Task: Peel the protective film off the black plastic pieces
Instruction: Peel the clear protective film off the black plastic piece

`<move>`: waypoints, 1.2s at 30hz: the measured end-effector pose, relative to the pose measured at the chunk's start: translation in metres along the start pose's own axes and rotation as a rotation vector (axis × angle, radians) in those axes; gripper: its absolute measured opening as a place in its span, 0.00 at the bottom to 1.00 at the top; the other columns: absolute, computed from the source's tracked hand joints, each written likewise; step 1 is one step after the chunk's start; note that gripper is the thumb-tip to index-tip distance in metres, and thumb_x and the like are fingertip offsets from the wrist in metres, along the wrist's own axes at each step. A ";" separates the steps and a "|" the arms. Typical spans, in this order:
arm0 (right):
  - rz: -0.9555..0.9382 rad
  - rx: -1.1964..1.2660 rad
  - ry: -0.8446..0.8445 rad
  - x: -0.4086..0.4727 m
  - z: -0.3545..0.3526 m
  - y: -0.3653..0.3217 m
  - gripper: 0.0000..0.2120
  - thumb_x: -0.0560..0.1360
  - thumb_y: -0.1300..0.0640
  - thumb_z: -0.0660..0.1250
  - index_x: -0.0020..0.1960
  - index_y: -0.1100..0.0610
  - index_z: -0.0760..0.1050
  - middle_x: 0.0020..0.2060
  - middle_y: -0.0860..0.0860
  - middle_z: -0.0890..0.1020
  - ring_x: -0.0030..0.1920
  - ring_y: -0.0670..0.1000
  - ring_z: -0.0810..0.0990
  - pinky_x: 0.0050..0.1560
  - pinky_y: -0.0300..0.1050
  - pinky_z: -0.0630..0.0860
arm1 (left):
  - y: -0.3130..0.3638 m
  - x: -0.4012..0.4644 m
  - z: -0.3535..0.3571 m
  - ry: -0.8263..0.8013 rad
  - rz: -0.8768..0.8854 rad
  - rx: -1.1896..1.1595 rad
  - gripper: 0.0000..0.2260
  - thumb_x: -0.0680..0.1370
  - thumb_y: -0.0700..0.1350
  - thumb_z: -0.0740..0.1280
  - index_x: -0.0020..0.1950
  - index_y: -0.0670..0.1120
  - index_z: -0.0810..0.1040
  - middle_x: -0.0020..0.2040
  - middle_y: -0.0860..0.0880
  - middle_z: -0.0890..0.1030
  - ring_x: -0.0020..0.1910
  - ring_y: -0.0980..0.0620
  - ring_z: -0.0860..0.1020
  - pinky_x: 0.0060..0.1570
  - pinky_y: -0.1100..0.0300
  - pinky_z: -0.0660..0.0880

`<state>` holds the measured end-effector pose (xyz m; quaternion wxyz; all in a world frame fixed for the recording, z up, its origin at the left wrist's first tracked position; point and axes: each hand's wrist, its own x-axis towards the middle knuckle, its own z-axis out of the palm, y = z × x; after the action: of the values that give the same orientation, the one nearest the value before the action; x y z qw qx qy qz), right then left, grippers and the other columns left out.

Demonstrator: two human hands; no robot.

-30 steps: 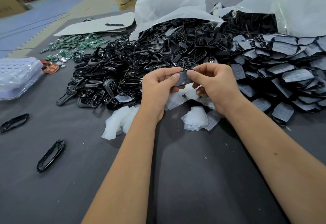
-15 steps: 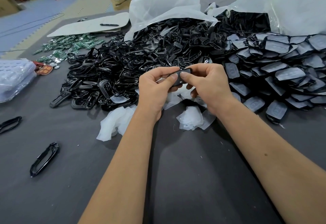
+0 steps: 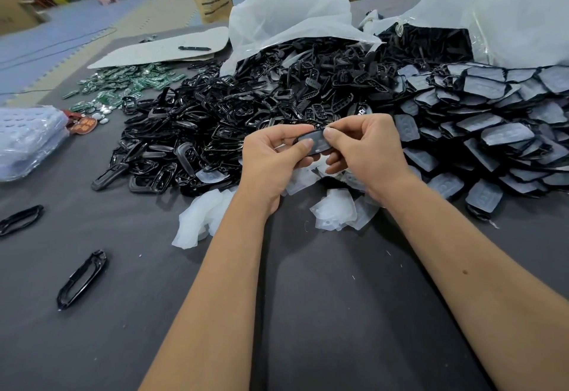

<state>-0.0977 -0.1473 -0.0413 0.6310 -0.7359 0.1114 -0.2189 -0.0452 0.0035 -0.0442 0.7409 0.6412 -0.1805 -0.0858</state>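
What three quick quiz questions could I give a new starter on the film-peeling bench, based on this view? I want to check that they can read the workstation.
1. True or false: both hands hold the same black plastic piece.
2. On which side of the person lies the heap of pieces still covered in film: left or right?
3. What lies on the table just under the hands? A) green circuit boards B) crumpled peeled film C) a pen

Key
1. True: the left hand and the right hand both pinch it.
2. Right.
3. B: the peeled film. The green circuit boards and the pen lie far off to the left.
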 end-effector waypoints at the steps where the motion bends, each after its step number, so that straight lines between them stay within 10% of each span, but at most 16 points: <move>1: -0.005 -0.022 0.008 0.000 0.001 -0.001 0.08 0.80 0.64 0.71 0.42 0.58 0.84 0.30 0.56 0.84 0.27 0.52 0.82 0.28 0.45 0.81 | 0.000 0.000 -0.001 -0.005 -0.008 -0.007 0.10 0.77 0.30 0.72 0.51 0.43 0.86 0.40 0.47 0.87 0.37 0.52 0.85 0.38 0.66 0.79; 9: 0.051 0.048 0.005 -0.002 0.001 -0.005 0.07 0.78 0.66 0.70 0.43 0.60 0.85 0.30 0.53 0.82 0.28 0.51 0.80 0.28 0.44 0.79 | 0.000 0.002 -0.007 -0.042 -0.076 -0.110 0.10 0.77 0.29 0.72 0.49 0.43 0.87 0.42 0.43 0.87 0.37 0.53 0.84 0.38 0.66 0.79; 18: -0.466 -0.345 -0.190 -0.007 -0.002 -0.006 0.09 0.78 0.54 0.75 0.56 0.55 0.87 0.52 0.48 0.83 0.58 0.51 0.79 0.50 0.50 0.81 | 0.007 0.007 -0.017 0.088 -0.278 -0.377 0.09 0.77 0.30 0.67 0.45 0.38 0.87 0.40 0.43 0.85 0.34 0.52 0.83 0.33 0.69 0.78; 23: -0.601 -0.505 -0.085 -0.006 -0.001 -0.007 0.08 0.75 0.54 0.77 0.52 0.56 0.88 0.50 0.51 0.83 0.56 0.53 0.74 0.58 0.44 0.74 | 0.010 0.006 -0.019 0.034 -0.321 -0.465 0.12 0.81 0.37 0.66 0.41 0.37 0.87 0.41 0.41 0.84 0.34 0.52 0.82 0.33 0.68 0.79; 27: -0.434 -0.363 0.018 -0.007 0.001 -0.011 0.01 0.77 0.56 0.76 0.46 0.53 0.86 0.47 0.48 0.83 0.54 0.52 0.77 0.57 0.46 0.75 | 0.011 0.007 -0.018 0.008 -0.318 -0.514 0.15 0.81 0.47 0.69 0.44 0.37 0.87 0.43 0.40 0.86 0.39 0.50 0.85 0.38 0.66 0.81; 36: 0.085 0.184 -0.110 -0.004 0.002 -0.009 0.05 0.81 0.57 0.71 0.49 0.52 0.86 0.36 0.43 0.85 0.40 0.42 0.80 0.41 0.37 0.75 | 0.006 0.006 -0.006 0.036 -0.186 -0.359 0.06 0.81 0.35 0.69 0.49 0.42 0.85 0.47 0.44 0.87 0.43 0.52 0.84 0.45 0.62 0.82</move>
<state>-0.1013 -0.1424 -0.0339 0.7098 -0.6803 0.0870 -0.1606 -0.0383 0.0076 -0.0382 0.8353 0.5141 -0.0889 -0.1731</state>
